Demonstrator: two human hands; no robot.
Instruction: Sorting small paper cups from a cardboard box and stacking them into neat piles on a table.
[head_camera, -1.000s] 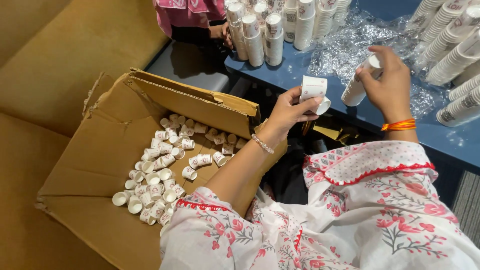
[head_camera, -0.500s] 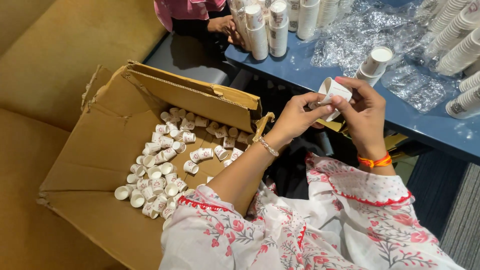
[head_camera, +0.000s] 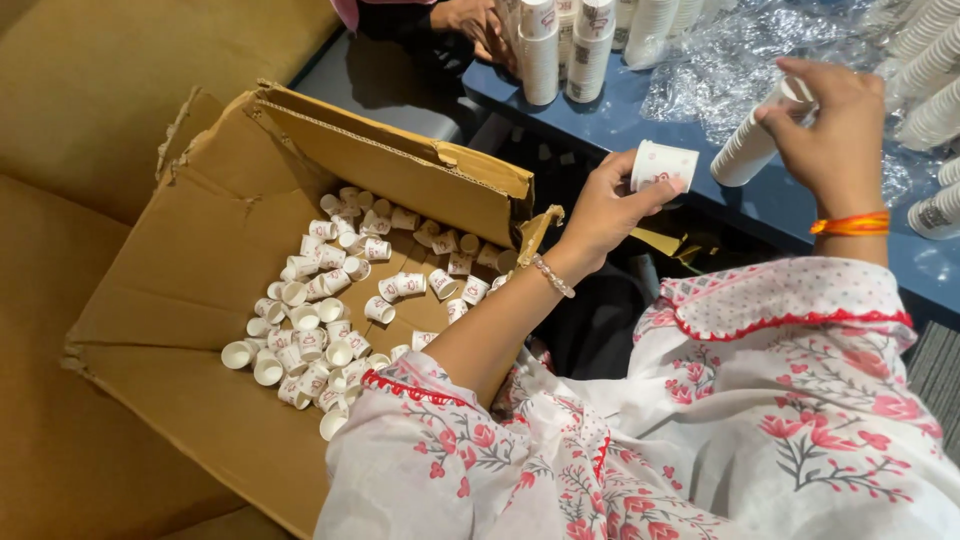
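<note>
Head view: cup stack (head_camera: 752, 142) tilted, upper-right.

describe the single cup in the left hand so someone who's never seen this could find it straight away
Start at the big open cardboard box of loose small white cups. Just right of its torn flap, by the blue table edge, the left hand pinches one paper cup. Unlike the right hand's stacked cups, it is single and held in the air.

Soft, even indoor light, glare on the clear plastic wrap (head_camera: 770, 50), perhaps slight motion blur toward the edges.
</note>
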